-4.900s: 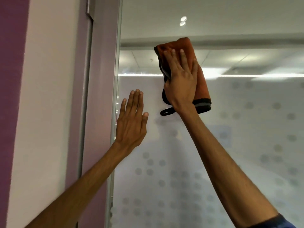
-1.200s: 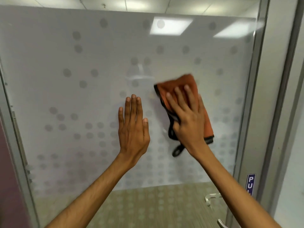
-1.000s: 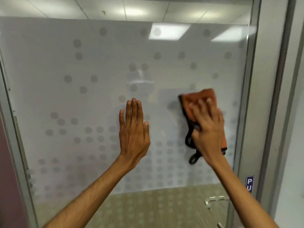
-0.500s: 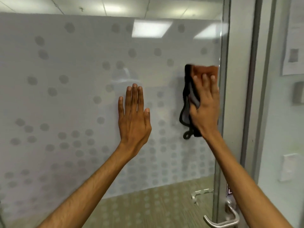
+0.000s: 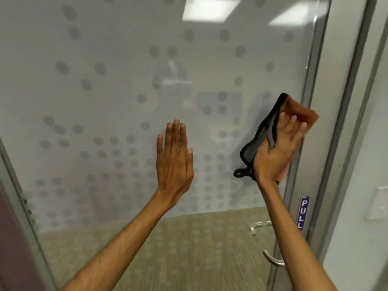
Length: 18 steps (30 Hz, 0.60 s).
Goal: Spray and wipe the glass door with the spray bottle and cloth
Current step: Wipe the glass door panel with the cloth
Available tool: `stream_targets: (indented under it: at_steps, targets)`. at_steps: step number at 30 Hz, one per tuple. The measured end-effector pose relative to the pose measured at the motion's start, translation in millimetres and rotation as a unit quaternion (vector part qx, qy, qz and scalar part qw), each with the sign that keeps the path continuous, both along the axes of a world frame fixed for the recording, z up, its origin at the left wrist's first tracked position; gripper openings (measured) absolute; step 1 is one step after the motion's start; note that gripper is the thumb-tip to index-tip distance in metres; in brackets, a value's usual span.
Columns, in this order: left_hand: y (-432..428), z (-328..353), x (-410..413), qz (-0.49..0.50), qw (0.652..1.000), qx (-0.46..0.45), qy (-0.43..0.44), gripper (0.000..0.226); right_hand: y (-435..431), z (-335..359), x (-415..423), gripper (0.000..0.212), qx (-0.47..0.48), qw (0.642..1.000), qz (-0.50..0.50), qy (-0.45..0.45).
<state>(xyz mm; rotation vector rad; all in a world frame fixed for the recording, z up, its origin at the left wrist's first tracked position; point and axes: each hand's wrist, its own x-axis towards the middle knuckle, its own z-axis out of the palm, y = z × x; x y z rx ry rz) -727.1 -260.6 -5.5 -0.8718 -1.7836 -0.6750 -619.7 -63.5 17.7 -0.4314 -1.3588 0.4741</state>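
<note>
A frosted glass door printed with grey dots (image 5: 105, 91) fills almost the whole view, and it stands in a grey metal frame (image 5: 336, 122).

Nearest to the camera, two bare forearms reach forward and up to the glass. The left hand (image 5: 175, 160) lies flat against the pane with its fingers straight, close together and pointing up. It holds nothing.

To the right of it, a little higher and well apart from it, the right hand (image 5: 275, 156) presses a soft orange cloth with a black border (image 5: 296, 109) on the glass, just beside the right edge of the door. Its fingers (image 5: 292, 122) are stretched out over the fabric, and a grey fold of the cloth passes between thumb and forefinger, so the thumb pinches it there. The upper corner of the orange cloth stands above the fingertips and is blurred. A small black loop (image 5: 239, 173) hangs from the cloth to the left of the right wrist.

Below the right hand, a blue sticker with the word PULL (image 5: 303, 213) sits on the edge of the door, and further below it a curved silver metal handle (image 5: 273, 260) shows beside the right forearm.

Under both hands the frosting ends, and a beige carpet floor (image 5: 168, 248) shows through the clear glass. High above the hands, bright rectangular ceiling lights (image 5: 204, 9) show on the glass. Far to the right of the right hand, a white plate (image 5: 378, 202) is on the wall.
</note>
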Motion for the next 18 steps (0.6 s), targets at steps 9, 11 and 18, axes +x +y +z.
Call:
stream_targets:
  at_steps: [9,11,18]
  targets:
    - [-52,-31,-21,0.031,0.999,-0.023,-0.005,0.059,-112,-91,-39,0.082,0.077,0.988,0.020,-0.131]
    - [-72,-36,-29,0.044,0.999,-0.027,-0.003,0.059,-117,-89,-45,0.085,0.076,0.988,0.013,-0.131]
    - [-121,-30,-49,0.067,0.998,-0.009,-0.015,0.058,-169,12,-82,0.084,0.109,0.992,0.007,-0.068]
